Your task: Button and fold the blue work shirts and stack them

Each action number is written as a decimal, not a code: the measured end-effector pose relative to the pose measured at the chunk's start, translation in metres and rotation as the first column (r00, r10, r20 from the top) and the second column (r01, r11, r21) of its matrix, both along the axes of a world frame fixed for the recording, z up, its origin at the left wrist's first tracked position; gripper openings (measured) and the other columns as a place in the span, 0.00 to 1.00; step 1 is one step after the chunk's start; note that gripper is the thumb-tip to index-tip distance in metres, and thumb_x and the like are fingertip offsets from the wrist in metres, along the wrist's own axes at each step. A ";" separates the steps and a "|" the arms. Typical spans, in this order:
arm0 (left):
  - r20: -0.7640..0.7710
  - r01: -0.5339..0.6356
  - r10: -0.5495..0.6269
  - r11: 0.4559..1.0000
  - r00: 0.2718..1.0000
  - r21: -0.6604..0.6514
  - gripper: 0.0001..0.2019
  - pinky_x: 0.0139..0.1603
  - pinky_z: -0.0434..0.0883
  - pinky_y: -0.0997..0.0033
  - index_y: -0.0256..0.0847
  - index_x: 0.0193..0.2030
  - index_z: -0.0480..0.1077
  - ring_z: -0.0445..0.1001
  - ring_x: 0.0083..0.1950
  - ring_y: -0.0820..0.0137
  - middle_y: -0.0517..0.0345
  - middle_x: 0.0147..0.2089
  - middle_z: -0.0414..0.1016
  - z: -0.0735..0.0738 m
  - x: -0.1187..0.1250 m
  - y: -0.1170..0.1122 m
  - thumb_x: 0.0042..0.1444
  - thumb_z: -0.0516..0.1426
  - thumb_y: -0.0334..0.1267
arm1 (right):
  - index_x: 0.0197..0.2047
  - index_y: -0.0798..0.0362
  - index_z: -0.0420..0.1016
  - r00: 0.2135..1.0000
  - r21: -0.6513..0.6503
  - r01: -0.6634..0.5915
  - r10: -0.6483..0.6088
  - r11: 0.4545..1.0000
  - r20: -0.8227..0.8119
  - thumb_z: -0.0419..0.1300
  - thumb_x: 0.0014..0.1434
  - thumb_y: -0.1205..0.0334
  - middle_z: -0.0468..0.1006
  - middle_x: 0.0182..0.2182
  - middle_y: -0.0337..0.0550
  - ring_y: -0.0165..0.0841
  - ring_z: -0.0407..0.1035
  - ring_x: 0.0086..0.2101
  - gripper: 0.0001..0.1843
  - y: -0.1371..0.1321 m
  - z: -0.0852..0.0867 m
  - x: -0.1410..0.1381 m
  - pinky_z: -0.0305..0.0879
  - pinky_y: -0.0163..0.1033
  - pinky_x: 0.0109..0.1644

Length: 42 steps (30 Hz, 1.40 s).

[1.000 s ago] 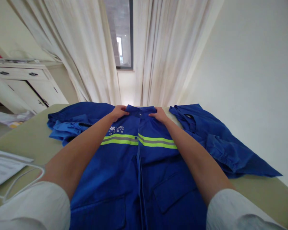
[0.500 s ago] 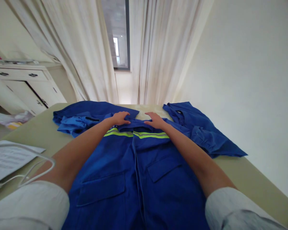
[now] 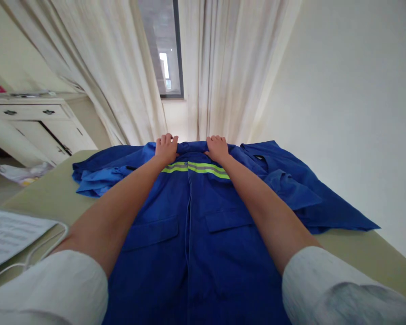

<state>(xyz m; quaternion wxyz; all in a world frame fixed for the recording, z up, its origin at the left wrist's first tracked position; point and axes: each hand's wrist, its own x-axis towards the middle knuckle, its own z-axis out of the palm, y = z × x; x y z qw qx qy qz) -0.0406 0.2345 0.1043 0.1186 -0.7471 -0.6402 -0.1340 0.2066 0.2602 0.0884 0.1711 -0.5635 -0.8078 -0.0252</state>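
A blue work jacket (image 3: 216,266) lies front side up on the table, its opening running down the middle. A yellow-green and grey reflective stripe (image 3: 209,169) crosses the chest above two flap pockets. My left hand (image 3: 167,149) is closed over the collar edge at the far side, thumb on the near side. Level with it, my right hand (image 3: 217,149) grips the same edge a short way to the right. The fingertips behind the cloth are hidden. Folded sleeves spread out to both sides, the right sleeve (image 3: 325,207) reaching near the wall.
On the table's (image 3: 37,180) left side lie a printed sheet (image 3: 13,234) and a white cable (image 3: 62,237), close to my left forearm. A white cabinet (image 3: 37,131) stands back left. Curtains (image 3: 223,67) hang behind the table, and a wall (image 3: 352,113) borders the right.
Both hands have moved forward to the far edge and closed on the collar. The jacket's top and stripe have shifted away from me, and the right sleeve has spread further right.
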 end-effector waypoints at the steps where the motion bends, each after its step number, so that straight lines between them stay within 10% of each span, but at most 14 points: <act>1: 0.033 -0.005 0.005 1.000 0.999 0.017 0.37 0.77 0.50 0.41 0.37 0.77 0.58 0.53 0.79 0.42 0.34 0.78 0.57 -0.013 0.005 -0.005 0.63 0.62 0.44 | 0.73 0.60 0.61 0.999 0.021 0.027 -0.027 0.999 -0.031 0.66 0.66 0.49 0.64 0.71 0.68 0.58 0.52 0.72 0.40 -0.004 -0.013 -0.006 0.42 0.62 0.76; 5: 0.125 0.028 0.002 0.970 0.992 -0.243 0.34 0.79 0.50 0.44 0.31 0.79 0.53 0.49 0.82 0.47 0.34 0.81 0.50 -0.066 0.023 -0.033 0.72 0.48 0.46 | 0.78 0.62 0.50 0.988 -0.093 0.088 -0.099 0.992 -0.116 0.58 0.71 0.48 0.51 0.77 0.66 0.53 0.45 0.75 0.43 -0.032 -0.058 -0.019 0.41 0.58 0.77; 9: 0.180 0.074 -0.050 0.989 0.982 -0.130 0.30 0.78 0.52 0.45 0.32 0.77 0.57 0.55 0.80 0.49 0.36 0.80 0.53 -0.063 0.026 -0.074 0.70 0.47 0.37 | 0.74 0.60 0.60 0.983 0.059 -0.029 0.039 0.998 -0.178 0.54 0.74 0.55 0.60 0.73 0.63 0.51 0.54 0.71 0.31 -0.085 -0.040 -0.010 0.49 0.52 0.74; 14: 0.269 0.431 -0.372 0.876 0.888 -0.214 0.21 0.70 0.68 0.55 0.42 0.62 0.73 0.73 0.65 0.56 0.45 0.61 0.77 -0.042 0.015 -0.181 0.73 0.45 0.43 | 0.57 0.49 0.74 0.926 -0.209 -0.328 0.270 0.921 -0.264 0.54 0.72 0.36 0.81 0.43 0.50 0.44 0.76 0.44 0.26 -0.239 -0.003 -0.002 0.67 0.43 0.51; 19: 0.352 0.562 -0.447 0.735 0.822 -0.378 0.37 0.69 0.70 0.58 0.46 0.79 0.52 0.70 0.71 0.58 0.45 0.77 0.60 -0.066 0.003 -0.267 0.63 0.49 0.27 | 0.63 0.41 0.70 0.868 -0.396 -0.489 0.481 0.777 -0.128 0.63 0.57 0.24 0.80 0.47 0.50 0.45 0.78 0.38 0.41 -0.368 -0.031 -0.004 0.66 0.42 0.41; 23: 0.338 0.603 -0.519 0.767 0.785 -0.220 0.45 0.75 0.63 0.50 0.46 0.81 0.44 0.52 0.81 0.54 0.43 0.82 0.44 -0.079 0.000 -0.282 0.57 0.52 0.25 | 0.49 0.48 0.74 0.932 -0.389 -0.360 0.304 0.848 -0.198 0.61 0.66 0.32 0.81 0.43 0.48 0.43 0.77 0.40 0.27 -0.371 -0.047 -0.003 0.64 0.40 0.41; 28: 0.370 0.518 -0.455 0.851 0.810 -0.088 0.19 0.68 0.70 0.50 0.40 0.61 0.68 0.69 0.65 0.55 0.42 0.61 0.69 -0.089 0.004 -0.290 0.63 0.53 0.32 | 0.46 0.49 0.70 0.940 -0.406 -0.274 0.153 0.872 -0.306 0.63 0.63 0.64 0.78 0.36 0.39 0.35 0.72 0.36 0.09 -0.341 -0.034 0.012 0.62 0.37 0.41; 34: 0.249 0.642 -0.592 0.715 0.766 -0.276 0.18 0.62 0.71 0.56 0.42 0.54 0.72 0.72 0.57 0.58 0.45 0.56 0.73 -0.071 0.018 -0.288 0.59 0.51 0.25 | 0.43 0.51 0.75 0.830 -0.386 -0.495 0.293 0.778 -0.475 0.58 0.55 0.73 0.79 0.39 0.39 0.34 0.73 0.40 0.14 -0.314 -0.013 0.023 0.66 0.37 0.45; 39: 0.207 0.659 -0.641 0.623 0.739 -0.422 0.16 0.57 0.72 0.56 0.42 0.55 0.74 0.74 0.55 0.55 0.45 0.53 0.75 -0.058 0.025 -0.289 0.65 0.59 0.48 | 0.43 0.51 0.73 0.664 -0.569 -0.628 -0.014 0.531 -0.747 0.64 0.60 0.52 0.77 0.32 0.37 0.32 0.72 0.28 0.13 -0.320 -0.032 0.017 0.69 0.37 0.32; 42: 0.187 0.651 -0.637 0.648 0.748 -0.394 0.22 0.60 0.70 0.52 0.46 0.64 0.71 0.70 0.62 0.52 0.44 0.65 0.70 -0.068 0.022 -0.297 0.65 0.58 0.46 | 0.46 0.49 0.71 0.599 -0.513 -0.649 -0.038 0.562 -0.800 0.65 0.53 0.60 0.70 0.27 0.29 0.27 0.64 0.23 0.16 -0.323 -0.037 0.023 0.62 0.32 0.27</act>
